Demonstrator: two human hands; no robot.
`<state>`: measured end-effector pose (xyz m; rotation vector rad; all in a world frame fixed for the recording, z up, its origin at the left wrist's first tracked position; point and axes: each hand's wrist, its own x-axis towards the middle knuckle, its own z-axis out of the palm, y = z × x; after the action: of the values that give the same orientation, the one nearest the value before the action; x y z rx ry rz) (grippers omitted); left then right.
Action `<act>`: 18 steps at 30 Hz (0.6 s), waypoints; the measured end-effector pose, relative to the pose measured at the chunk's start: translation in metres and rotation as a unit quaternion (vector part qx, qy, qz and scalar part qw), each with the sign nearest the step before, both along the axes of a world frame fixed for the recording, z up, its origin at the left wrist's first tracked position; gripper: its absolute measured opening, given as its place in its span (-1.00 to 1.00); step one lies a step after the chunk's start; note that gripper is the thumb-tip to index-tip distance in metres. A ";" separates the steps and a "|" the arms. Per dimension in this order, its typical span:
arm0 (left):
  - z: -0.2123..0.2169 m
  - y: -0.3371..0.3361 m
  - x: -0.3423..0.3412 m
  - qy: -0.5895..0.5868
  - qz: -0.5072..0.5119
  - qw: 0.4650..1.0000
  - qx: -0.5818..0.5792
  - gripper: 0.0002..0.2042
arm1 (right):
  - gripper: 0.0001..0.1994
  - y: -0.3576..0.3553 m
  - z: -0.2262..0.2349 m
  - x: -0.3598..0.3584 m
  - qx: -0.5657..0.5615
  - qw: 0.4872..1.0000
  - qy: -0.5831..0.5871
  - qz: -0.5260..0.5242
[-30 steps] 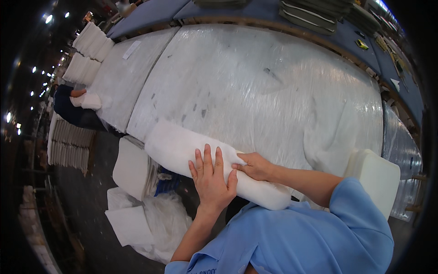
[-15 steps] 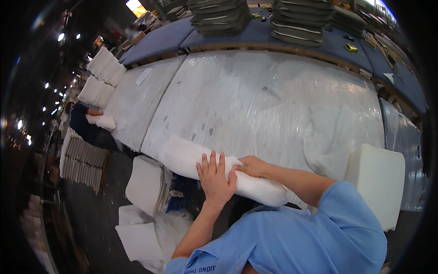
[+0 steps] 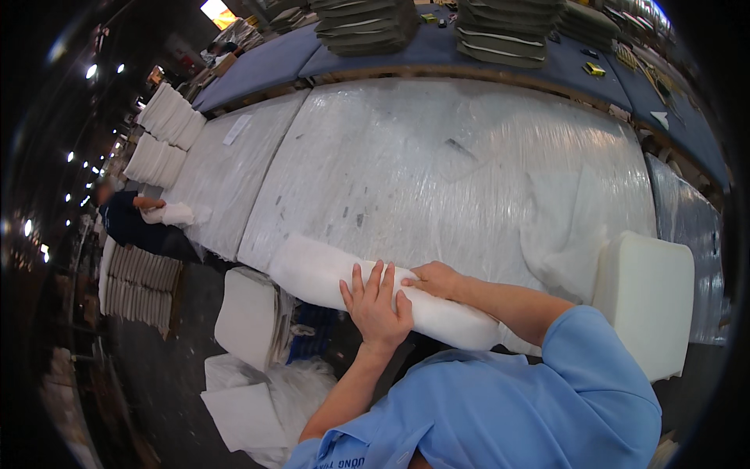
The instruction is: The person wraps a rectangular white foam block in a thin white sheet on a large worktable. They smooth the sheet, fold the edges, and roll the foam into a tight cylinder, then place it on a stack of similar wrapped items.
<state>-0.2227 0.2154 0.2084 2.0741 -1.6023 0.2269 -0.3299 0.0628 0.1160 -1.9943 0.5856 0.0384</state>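
A long white padded cushion [image 3: 453, 319], its surface soft like wadding, stands on its side at the near edge of the table wrapped in clear plastic film [image 3: 391, 180]. My left hand [image 3: 376, 306] lies against the cushion's near side, fingers stretched and spread. Just to its right, my right hand [image 3: 434, 280] reaches over the top with curled fingers, gripping the cushion's upper edge; its thumb is partly hidden. A thin, crumpled sheet of white wadding [image 3: 566, 234] lies on the film beyond my right forearm.
White cushions [image 3: 648, 301] stand at the right. Lower left are stacked white pads [image 3: 246, 316] and loose plastic wrap [image 3: 305, 391]. A co-worker [image 3: 129, 219] handles a white piece at the far left. Grey-green pads [image 3: 367, 27] are piled on the blue bench [image 3: 437, 51] behind.
My left hand has shifted slightly right along the cushion, while my right hand keeps its place on the upper edge. The co-worker's head and arm have moved. The whole view has tilted a little.
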 end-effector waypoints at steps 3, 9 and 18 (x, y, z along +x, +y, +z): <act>0.000 0.007 0.001 0.010 -0.004 1.000 0.002 -0.46 | -0.43 0.003 -0.001 0.002 -0.010 1.000 0.022 0.004; 0.002 0.018 0.002 0.017 -0.010 1.000 0.024 -0.38 | -0.29 -0.008 -0.001 -0.001 0.015 0.998 0.020 0.060; 0.003 0.009 0.008 0.042 -0.040 0.998 0.005 -0.12 | -0.23 -0.039 0.077 0.049 0.255 0.953 0.120 0.109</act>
<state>-0.2150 0.2246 0.2113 1.9953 -1.6337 0.1020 -0.2807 0.0234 0.1935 -1.5446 0.4466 0.5239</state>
